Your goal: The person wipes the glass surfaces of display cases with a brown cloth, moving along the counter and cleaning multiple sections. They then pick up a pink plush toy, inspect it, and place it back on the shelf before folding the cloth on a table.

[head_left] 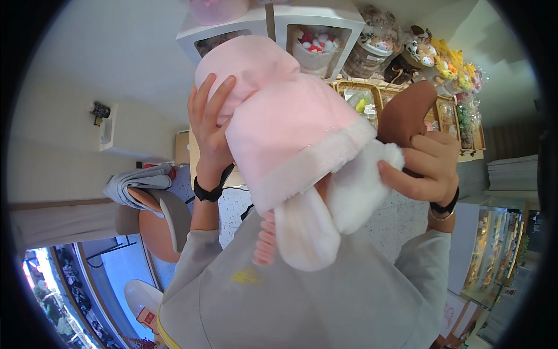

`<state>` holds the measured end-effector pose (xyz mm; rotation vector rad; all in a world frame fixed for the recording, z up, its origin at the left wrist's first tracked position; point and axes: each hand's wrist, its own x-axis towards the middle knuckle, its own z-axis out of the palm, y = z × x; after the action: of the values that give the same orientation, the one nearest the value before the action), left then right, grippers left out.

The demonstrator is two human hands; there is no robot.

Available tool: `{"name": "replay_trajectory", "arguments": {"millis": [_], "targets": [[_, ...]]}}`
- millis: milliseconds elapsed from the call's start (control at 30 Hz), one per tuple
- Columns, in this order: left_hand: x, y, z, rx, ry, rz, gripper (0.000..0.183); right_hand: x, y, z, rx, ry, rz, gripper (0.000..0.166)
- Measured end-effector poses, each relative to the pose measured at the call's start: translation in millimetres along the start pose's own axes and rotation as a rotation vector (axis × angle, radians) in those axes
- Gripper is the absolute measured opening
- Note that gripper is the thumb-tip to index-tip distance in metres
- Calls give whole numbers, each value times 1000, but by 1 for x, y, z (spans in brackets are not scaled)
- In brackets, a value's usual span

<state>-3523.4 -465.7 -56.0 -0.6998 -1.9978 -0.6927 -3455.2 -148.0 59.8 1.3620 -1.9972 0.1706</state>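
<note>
A large pink plush piece (287,109) with a white fluffy trim (314,165) is held up in front of my chest. My left hand (213,109) grips its left side, fingers spread over the fabric. On the right, my right hand (425,168) is closed around a brown plush part (407,111) and pinches the edge of a white fluffy part (362,187). A long white plush ear (307,231) hangs below the trim, beside a coiled pink strand (265,242). How these parts join under the trim is hidden.
Behind the plush stand white display boxes (322,24), wicker trays (379,91) and wrapped plush toys (453,61). A chair (161,222) with a grey cloth (144,181) on it is at left. A glass display case (492,248) stands at right.
</note>
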Motion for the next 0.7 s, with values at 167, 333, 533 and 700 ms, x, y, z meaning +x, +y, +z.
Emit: {"name": "replay_trajectory", "arguments": {"millis": [167, 333, 533, 700], "targets": [[-5, -1, 2, -1, -2, 38, 24, 2, -10, -6, -47, -2, -53, 45], [-9, -3, 12, -71, -18, 0, 30, 1, -11, -6, -43, 25, -37, 47], [-25, 4, 28, -280, -20, -156, 49, 11, 2, -9, 58, -40, 6, 45], [-35, 12, 41, -415, -32, -243, 67, 15, 6, -6, 119, -46, 128, 49]]}}
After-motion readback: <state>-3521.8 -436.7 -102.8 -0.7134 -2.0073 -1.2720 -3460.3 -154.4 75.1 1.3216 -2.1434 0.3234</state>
